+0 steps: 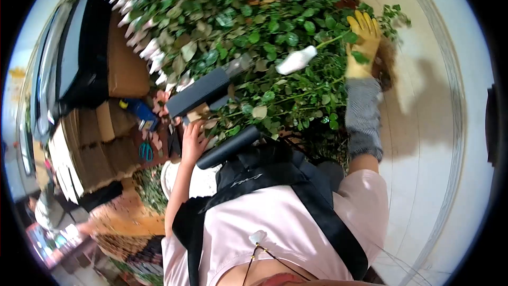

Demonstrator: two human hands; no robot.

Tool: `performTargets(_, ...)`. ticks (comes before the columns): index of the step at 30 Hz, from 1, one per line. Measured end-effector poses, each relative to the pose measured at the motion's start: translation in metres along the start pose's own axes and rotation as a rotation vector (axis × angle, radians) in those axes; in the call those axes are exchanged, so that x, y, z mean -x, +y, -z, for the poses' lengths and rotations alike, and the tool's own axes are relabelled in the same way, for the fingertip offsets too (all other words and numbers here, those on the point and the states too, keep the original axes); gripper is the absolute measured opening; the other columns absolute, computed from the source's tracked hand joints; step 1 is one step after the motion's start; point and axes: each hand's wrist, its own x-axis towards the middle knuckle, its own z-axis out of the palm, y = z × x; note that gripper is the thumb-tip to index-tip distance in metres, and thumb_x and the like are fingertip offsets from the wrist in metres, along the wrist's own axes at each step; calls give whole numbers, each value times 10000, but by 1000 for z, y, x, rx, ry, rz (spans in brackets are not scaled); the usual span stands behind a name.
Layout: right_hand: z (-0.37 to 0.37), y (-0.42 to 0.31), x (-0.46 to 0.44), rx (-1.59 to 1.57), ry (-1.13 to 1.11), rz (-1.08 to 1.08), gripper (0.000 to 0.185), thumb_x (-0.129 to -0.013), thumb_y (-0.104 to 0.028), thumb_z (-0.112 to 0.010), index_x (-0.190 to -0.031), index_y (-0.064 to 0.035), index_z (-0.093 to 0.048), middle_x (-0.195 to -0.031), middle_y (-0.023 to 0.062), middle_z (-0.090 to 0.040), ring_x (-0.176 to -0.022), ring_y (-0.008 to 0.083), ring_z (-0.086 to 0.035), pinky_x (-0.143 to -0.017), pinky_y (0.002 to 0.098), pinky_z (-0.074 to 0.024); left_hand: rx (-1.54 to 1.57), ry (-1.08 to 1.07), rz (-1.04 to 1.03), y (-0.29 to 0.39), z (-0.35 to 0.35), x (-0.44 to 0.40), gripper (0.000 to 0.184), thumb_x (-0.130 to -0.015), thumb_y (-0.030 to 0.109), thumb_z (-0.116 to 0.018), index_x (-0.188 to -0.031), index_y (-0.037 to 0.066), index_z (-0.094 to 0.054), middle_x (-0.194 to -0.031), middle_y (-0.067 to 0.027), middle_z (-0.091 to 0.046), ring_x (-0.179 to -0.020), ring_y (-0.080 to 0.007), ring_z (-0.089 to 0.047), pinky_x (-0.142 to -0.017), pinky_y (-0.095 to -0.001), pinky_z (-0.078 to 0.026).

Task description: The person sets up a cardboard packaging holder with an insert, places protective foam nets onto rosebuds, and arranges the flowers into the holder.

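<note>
A yellow glove covers my right hand (363, 42), with a grey knit sleeve (364, 111) below it. The hand is at the right edge of the leafy pile, closed around the stem of a rose (296, 60) whose bud is wrapped in white. Its bud points left over the leaves, slightly blurred; a loose leaf lies across the glove. My bare left hand (194, 140) has its fingers apart, close to a tan block (197, 113) below a dark ribbed bar (198, 93). Whether it touches the block is unclear. A black padded roller (227, 147) lies just right of it.
Green rose foliage (254, 26) fills the top, with pale wrapped buds (151, 53) along its left side. Cardboard sheets (100, 148), teal-handled scissors (146, 151) and a blue tool (139, 114) are at left. A person (50, 209) is farther back. A pale wall (418, 127) stands right.
</note>
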Motion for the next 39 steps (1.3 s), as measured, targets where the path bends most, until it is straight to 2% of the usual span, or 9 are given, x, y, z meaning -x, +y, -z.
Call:
performTargets(3,56,-53,-16,-1029,-94,390,875,-947,-725,-73,-1139,-120,-675,-971,128,-714,-817,262,-705,-676,400,-556,116,14,105,-8,-7,5,576,-692,25,-710,-1246,42,-553,-1188,-168,-584,-1089,-390,-533,-963,-438,-430)
performTargets(7,94,-171,35,-975,-374,543,359,-851,-14,-629,-1141,-223,-673,-626,8,-573,-529,181,-555,-503,334,-450,150,82,138,-18,-17,13,536,-725,56,-725,-1238,24,-572,-1165,-186,-609,-1103,-380,-553,-975,-421,-434)
performTargets(12,15,-280,103,-491,-1122,655,263,-974,-113,-503,-1178,-165,-662,-902,44,-720,-838,203,-704,-715,341,-552,-59,69,51,0,-1,4,583,-728,217,-811,-1222,1,-588,-1072,-169,-630,-1031,-349,-587,-926,-427,-454)
performTargets(19,38,-270,104,-436,-946,531,188,-881,-117,-579,-1015,-182,-693,-868,11,-727,-872,194,-703,-692,365,-536,-384,-1,-98,12,14,-13,552,-692,306,-828,-1126,28,-631,-1347,-182,-465,-1226,-404,-445,-1032,-502,-368)
performTargets(23,7,-260,151,-1027,-534,141,123,-791,-163,-683,-899,-112,-712,-790,83,-684,-742,307,-663,-680,420,-533,-324,-35,-46,13,12,-17,582,-664,228,-854,-1130,19,-575,-1307,-224,-446,-1222,-447,-424,-1037,-567,-354)
performTargets(28,8,-207,103,-1735,-1439,-164,447,-922,-178,-665,-1345,-83,-554,-1314,100,-614,-1122,244,-632,-981,358,-515,-163,90,-15,-6,-9,-1,661,-633,175,-880,-1163,21,-516,-1373,-253,-394,-1258,-502,-375,-1021,-620,-331)
performTargets(32,17,-145,24,-1568,-1072,-572,423,-957,-165,-626,-1370,-135,-542,-1410,50,-552,-1273,223,-535,-1058,389,-463,-333,-81,154,4,0,2,632,-703,285,-834,-1227,48,-570,-1407,-262,-378,-1309,-475,-356,-1054,-569,-320)
performTargets(36,-59,-149,-2,-1271,-244,-391,305,-930,-152,-632,-1234,-134,-642,-1156,104,-695,-997,282,-677,-925,372,-536,-172,-38,97,9,0,-2,663,-696,190,-844,-1278,60,-553,-1413,-260,-379,-1295,-461,-390,-1059,-525,-368)
performTargets(39,-90,-161,-40,-1122,-228,-108,302,-900,-124,-630,-1201,-122,-656,-1014,135,-706,-960,304,-663,-850,414,-524,-175,-68,92,15,5,-7,674,-678,164,-851,-1281,90,-558,-1422,-241,-387,-1271,-447,-418,-1041,-510,-400)
